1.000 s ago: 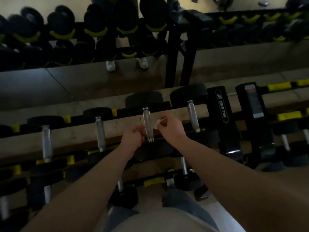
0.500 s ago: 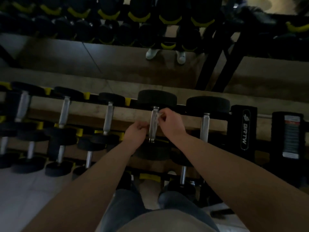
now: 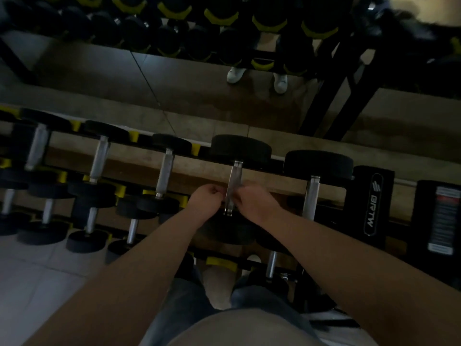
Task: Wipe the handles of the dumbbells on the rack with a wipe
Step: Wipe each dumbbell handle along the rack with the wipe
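At the rack's top row, head view: the left hand and right hand close on one dumbbell handle from its 9 and 3 o'clock sides, low on the bar near the front weight.
Left fingers: curled tight and touching the bar; whether they pinch anything cannot be told.
Right fingers: curled against the bar, pinching a pale blurred scrap that is judged to be the wipe, mostly hidden.
Wipe position: on the lower half of that handle, between the two hands, as far as it shows.
Step in hand: rubbing this single handle; the part toward 12 o'clock shows bare steel above the hands.
Toward 9 o'clock of the hands: three top-row handles lie with no hand on them; the dim light shows nothing of whether they have been cleaned.
Toward 3 o'clock: a thicker handle sits just beside the right wrist, with the rack upright beyond it.
Toward 7 and 5 o'clock: lower-row handles sit on the tiers below, partly hidden behind the forearms.
Progress: judged part-way at most, with one handle under the wipe and many others in sight.
Left to do: the rest of this bar, then any neighbours not yet wiped, which cannot be counted from here.
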